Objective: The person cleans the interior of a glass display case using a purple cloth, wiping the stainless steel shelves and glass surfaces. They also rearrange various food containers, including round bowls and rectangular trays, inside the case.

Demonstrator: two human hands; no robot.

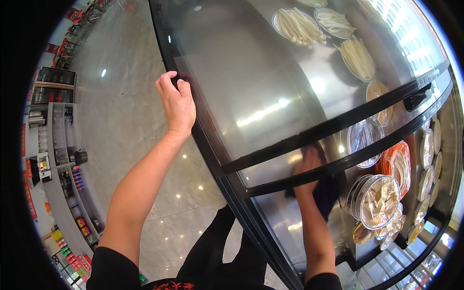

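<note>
My left hand (pixel 176 103) has its fingers curled over the black frame edge (pixel 197 136) of a glass-doored display cabinet. My right hand (pixel 307 168) is inside the cabinet, its fingers blurred behind a sliding glass door. It lies on a dark cloth (pixel 328 197) against the stainless steel shelf (pixel 279 214), and part of the cloth is hidden by the hand and a black door rail (pixel 322 170). To the right of the cloth stands a stack of plates wrapped in cling film (pixel 378 201).
Behind the glass are plates of enoki mushrooms (pixel 299 27) and pale strips (pixel 357 59). An orange tray (pixel 397 166) and several wrapped plates (pixel 427 146) stand at the right. Stocked shelves (pixel 67 156) line the far side of the tiled floor (pixel 116 108).
</note>
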